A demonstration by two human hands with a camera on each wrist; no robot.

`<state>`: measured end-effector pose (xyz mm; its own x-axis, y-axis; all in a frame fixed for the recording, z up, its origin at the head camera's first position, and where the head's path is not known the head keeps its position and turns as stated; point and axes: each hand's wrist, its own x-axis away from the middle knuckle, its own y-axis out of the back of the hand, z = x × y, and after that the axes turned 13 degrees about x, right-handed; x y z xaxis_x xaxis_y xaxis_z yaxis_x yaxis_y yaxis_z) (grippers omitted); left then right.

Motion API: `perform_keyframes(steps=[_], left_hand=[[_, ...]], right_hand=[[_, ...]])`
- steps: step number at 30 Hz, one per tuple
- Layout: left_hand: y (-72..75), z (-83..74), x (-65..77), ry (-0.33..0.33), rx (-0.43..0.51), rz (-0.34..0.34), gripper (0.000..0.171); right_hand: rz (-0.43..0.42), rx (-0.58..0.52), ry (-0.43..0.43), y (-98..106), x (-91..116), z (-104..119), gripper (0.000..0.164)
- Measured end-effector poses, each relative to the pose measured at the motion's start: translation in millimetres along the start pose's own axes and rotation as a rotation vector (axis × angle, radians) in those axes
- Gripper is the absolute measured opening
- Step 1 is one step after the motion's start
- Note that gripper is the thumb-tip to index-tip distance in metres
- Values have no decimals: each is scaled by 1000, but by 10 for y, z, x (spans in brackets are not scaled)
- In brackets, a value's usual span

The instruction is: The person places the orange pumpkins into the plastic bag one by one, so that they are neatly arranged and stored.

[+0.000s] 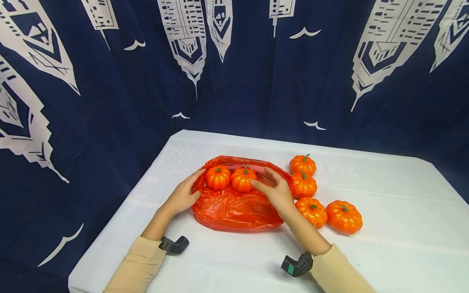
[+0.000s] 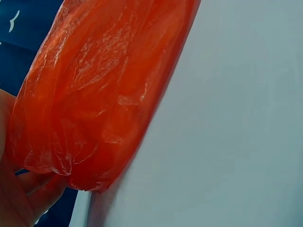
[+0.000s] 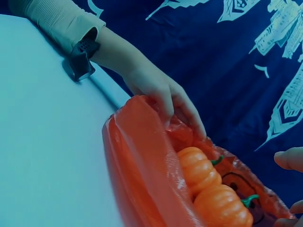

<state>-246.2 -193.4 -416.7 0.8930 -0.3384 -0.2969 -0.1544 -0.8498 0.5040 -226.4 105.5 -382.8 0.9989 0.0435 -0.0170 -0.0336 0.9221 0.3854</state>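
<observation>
Two small orange pumpkins, left one (image 1: 218,178) and right one (image 1: 242,181), sit side by side in the mouth of a red plastic bag (image 1: 234,212). Bag lies on the table, mouth open, near side slumped and crinkled. Both stems are green. We see a pink strip (image 1: 256,167) along the far inside edge.

Left hand (image 1: 184,198): grasping the bag's left end, thumb on the near side, fingers round the far side. Right hand (image 1: 280,196): released, fingers spread over the right part of the mouth, thumb toward the right pumpkin. Head view overlaps thumb and pumpkin; right wrist view catches only fingertips at its edge, so we can't be sure about contact.

Outside, four more pumpkins right of the bag: far one (image 1: 301,166), second one (image 1: 304,187) just in front of it, third one (image 1: 313,212) by the right forearm, fourth one (image 1: 344,217) beside that, farthest right.

Each wrist has a black device, left unit (image 1: 174,245) and right unit (image 1: 303,264), below beige sleeves (image 1: 137,262). White cloth (image 1: 399,211) covers the table; behind it hangs a navy curtain (image 1: 264,93) with white building and bird prints.
</observation>
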Motion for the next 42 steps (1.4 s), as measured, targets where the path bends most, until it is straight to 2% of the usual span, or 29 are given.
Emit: perform_keyframes(steps=[5,12,23,29,33,40,42], left_hand=[[-2,2,11,-6,-1,-2,68],[-9,12,10,-14,4,-6,68],[-17,4,29,-6,0,-6,68],[-15,-2,31,10,3,-7,69],[-14,7,29,6,1,-14,68],[-15,16,32,11,8,-10,68],[-14,16,32,6,6,-11,68]], right_hand=[[15,-2,-3,146,103,14,74],[-27,-82,11,325,271,53,66],[-97,0,97,664,400,-116,53],[-134,34,92,865,514,-173,52],[-136,15,82,997,577,-178,44],[-181,110,86,1234,695,-242,33],[-170,75,105,1308,729,-278,30]])
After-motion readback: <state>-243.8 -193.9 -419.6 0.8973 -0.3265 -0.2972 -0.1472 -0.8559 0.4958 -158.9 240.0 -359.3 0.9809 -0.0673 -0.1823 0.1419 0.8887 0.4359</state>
